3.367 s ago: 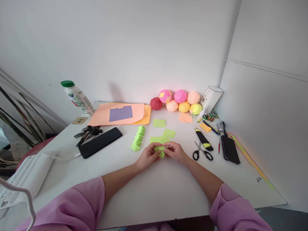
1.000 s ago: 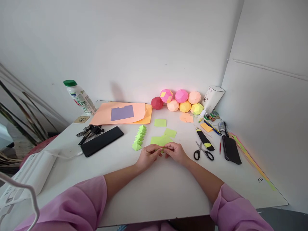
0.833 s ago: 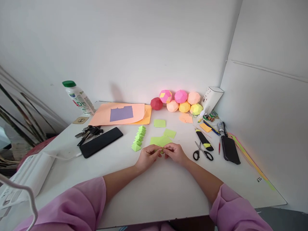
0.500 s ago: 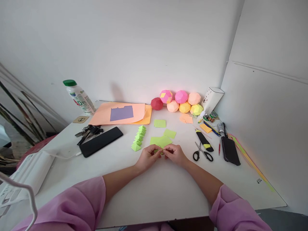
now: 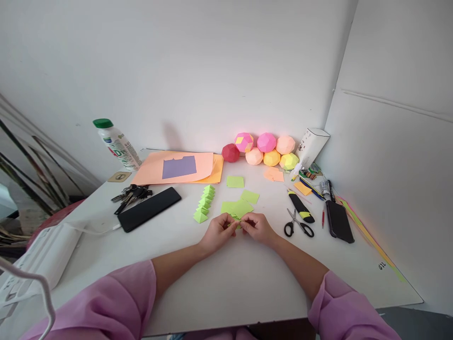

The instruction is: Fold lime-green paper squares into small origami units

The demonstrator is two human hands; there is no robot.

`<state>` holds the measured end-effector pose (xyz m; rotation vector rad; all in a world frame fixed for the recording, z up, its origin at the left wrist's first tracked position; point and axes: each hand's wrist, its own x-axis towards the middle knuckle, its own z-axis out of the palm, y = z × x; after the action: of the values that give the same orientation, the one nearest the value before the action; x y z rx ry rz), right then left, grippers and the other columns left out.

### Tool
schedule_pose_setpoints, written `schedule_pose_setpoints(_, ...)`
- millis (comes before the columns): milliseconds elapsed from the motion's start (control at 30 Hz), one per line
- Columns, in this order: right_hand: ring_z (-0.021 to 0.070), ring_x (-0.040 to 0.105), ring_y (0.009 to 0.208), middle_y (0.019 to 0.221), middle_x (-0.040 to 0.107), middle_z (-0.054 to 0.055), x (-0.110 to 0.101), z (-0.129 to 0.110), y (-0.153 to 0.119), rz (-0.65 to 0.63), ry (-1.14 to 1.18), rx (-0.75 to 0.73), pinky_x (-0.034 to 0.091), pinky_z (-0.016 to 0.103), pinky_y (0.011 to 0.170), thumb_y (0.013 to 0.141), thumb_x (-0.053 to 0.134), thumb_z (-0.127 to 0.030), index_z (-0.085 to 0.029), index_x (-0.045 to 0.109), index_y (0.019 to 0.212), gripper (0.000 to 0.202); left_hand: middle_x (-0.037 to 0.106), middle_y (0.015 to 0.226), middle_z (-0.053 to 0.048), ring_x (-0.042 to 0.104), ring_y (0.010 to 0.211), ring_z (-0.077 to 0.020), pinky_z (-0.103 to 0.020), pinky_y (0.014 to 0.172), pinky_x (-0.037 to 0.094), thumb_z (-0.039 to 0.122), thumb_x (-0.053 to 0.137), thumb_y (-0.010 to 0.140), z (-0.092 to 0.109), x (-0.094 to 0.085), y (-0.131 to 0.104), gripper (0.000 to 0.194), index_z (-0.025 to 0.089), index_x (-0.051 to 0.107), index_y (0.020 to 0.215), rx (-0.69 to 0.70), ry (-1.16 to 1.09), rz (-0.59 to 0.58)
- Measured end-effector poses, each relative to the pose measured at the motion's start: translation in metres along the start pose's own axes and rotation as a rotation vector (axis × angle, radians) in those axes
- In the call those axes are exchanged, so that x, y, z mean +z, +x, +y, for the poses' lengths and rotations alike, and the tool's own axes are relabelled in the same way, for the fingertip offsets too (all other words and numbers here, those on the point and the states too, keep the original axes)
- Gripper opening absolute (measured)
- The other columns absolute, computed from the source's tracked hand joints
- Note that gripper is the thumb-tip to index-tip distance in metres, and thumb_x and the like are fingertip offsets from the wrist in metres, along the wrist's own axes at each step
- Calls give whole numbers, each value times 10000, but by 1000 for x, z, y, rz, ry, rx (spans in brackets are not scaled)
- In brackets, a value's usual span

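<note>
1. Your left hand [image 5: 216, 232] sits near the centre of the frame, its thumb and fingertips pinched on a small folded green paper [image 5: 235, 216].
2. Your right hand [image 5: 259, 228] is just beside it, to the right, with thumb and forefinger clamped on the same paper; the fingertips of both hands meet there. Your fingers cover much of the piece, so you cannot tell its exact shape.
3. The folded paper is held slightly below the middle of the frame, just in front of a large green sheet [image 5: 233, 207] that lies flat on the white table [image 5: 230, 288].
4. Beyond that sheet you have two smaller green rectangles: a near one [image 5: 250, 196] touching or overlapping it, and a farther one [image 5: 235, 182] lying apart.
5. Left of your hands, a row of peaked green units [image 5: 204, 204] stretches away from you.
6. Right of centre, your scissors [image 5: 294, 217] lie partly open beside a black-and-yellow cutter [image 5: 300, 205].
7. Above centre, faceted paper balls [image 5: 266, 142] are piled against the wall, in red, pink, peach, orange and yellow.
</note>
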<state>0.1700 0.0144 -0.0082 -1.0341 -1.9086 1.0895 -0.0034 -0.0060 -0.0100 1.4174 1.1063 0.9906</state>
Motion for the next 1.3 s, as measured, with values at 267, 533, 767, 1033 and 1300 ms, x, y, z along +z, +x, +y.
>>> schedule_pose_setpoints(267,112,549,531,622,567,2,-1,2,1,-33,69,-17,429,220,507,839,526,-306,-160,557,730,185,413,437,67,349,425,-74,-206,448,281,469,526,787,0,0,-2,437,201,293,532,27,57,14)
schedule_pose_setpoints(533,108,560,489,603,589,4,1,3,1,147,-36,-147,467,226,492,856,525,-299,-166,592,726,197,529,473,17,462,459,-111,-236,493,378,519,434,826,4,-2,1,437,192,400,538,-71,-134,127)
schedule_pose_setpoints(767,167,647,806,887,676,93,2,2,0,353,-339,-598,555,283,695,858,507,-138,-176,662,892,163,597,626,-12,461,488,-102,-233,501,377,520,473,808,7,-2,1,404,148,612,732,-55,-84,8)
schedule_pose_setpoints(1033,171,649,894,997,676,87,4,4,-2,309,-381,-617,562,306,811,861,532,-157,-194,647,1029,207,573,581,12,444,461,-90,-219,484,358,525,447,819,2,-2,5,397,159,551,707,-92,-147,42)
schedule_pose_setpoints(1300,167,658,838,925,689,81,6,0,0,338,-289,-532,578,298,748,843,524,-147,-195,668,881,156,556,581,17,435,468,-96,-220,480,342,510,437,830,4,-3,3,366,173,514,711,-60,-115,39)
